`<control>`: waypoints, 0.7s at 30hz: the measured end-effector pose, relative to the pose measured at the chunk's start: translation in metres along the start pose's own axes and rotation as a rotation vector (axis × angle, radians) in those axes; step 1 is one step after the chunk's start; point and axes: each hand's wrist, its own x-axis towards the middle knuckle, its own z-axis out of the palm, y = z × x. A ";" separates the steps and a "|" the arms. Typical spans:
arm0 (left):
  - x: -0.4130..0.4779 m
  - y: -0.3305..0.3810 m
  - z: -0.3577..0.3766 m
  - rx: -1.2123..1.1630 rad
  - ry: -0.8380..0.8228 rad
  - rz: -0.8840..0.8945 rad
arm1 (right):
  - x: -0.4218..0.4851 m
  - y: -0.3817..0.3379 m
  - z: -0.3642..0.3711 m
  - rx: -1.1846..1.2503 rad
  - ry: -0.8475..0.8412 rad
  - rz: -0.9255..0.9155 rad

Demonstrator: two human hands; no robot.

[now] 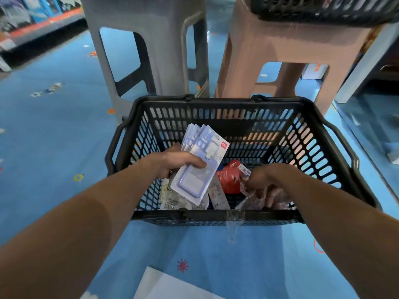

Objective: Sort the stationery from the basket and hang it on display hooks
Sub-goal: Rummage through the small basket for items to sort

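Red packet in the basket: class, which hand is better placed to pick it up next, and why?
Probably the right hand: it is down in the basket beside the red packet, while the left hand holds a fan of blister packs.

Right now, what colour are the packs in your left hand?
White and pale lilac packs, with a small red logo tag; best seen in head view.

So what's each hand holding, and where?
Left hand grips a stack of white-and-lilac blister packs at mid-length, thumb across the front. Right hand reaches among clear packets in the black plastic basket; its hold cannot be told.
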 end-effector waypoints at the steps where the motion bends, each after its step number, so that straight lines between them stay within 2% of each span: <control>1: 0.001 0.000 0.001 0.004 0.003 0.003 | 0.002 -0.001 -0.003 0.022 0.044 -0.012; 5: 0.003 -0.001 0.001 -0.001 -0.006 -0.007 | -0.002 -0.008 -0.014 0.097 0.223 -0.068; 11: -0.014 0.010 -0.001 -0.003 0.058 0.071 | -0.026 -0.022 -0.025 -0.099 0.718 -0.056; 15: -0.027 0.018 -0.004 -0.042 0.096 0.092 | -0.041 -0.024 -0.035 0.169 0.800 -0.197; 21: -0.045 0.024 -0.011 -0.103 0.156 0.171 | -0.063 -0.019 -0.034 0.654 0.816 -0.635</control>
